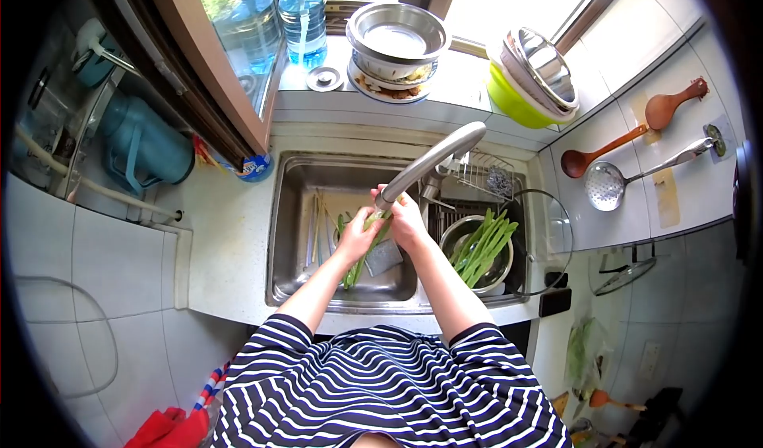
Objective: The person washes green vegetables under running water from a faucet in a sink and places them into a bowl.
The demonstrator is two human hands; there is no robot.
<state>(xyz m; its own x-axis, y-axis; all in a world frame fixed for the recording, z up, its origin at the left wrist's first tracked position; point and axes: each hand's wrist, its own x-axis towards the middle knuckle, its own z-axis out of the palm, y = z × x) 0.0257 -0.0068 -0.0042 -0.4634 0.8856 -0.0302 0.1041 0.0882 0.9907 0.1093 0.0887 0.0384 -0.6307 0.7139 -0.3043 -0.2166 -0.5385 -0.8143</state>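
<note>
Under the spout of the curved faucet (pixel 433 164), my left hand (pixel 360 233) and my right hand (pixel 407 222) are both closed around a small bunch of long green vegetable stalks (pixel 355 273). The bunch hangs down into the left basin of the steel sink (pixel 290 277). A grey cloth or sponge (pixel 383 257) lies on the basin floor, beside the stalks. Thin pale sticks or stems (pixel 315 229) lie to the left of my hands. More long green stalks (pixel 486 249) fill a metal bowl (pixel 455 232) in the right basin.
A wire rack (pixel 481 171) with a scouring pad (pixel 500 181) sits behind the right basin. Stacked bowls (pixel 397 39) and a lime-green basin (pixel 513 98) stand on the ledge. Ladles (pixel 607 186) hang at right; a blue jug (pixel 147 142) is left. A dark phone-like object (pixel 555 302) lies at the counter edge.
</note>
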